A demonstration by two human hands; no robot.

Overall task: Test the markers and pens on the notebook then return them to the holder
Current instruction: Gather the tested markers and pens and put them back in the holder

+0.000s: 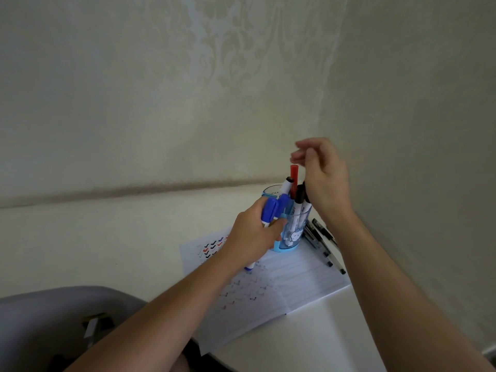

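White table [107,237], pale wall [161,103] behind. Gripping blue markers [271,210] in left hand [252,233], right beside holder [294,238], likely queued for return. Hovering right hand [323,178], fingers loose and apart, just above red marker [294,173] standing in holder. Ticked notebook [295,280] under holder; pens [323,244] lying beyond right wrist.

Two hands are in view, a left hand [249,234] and a right hand [324,181]. There is one holder [287,248] and one open notebook [295,280]. The left hand holds two blue-capped markers [271,209]. The holder contains one red-capped marker [294,174] and at least two black-capped markers [288,182]. About four black pens [319,237] overlap beside it, so their count is unsure. There is one grey chair [53,318].
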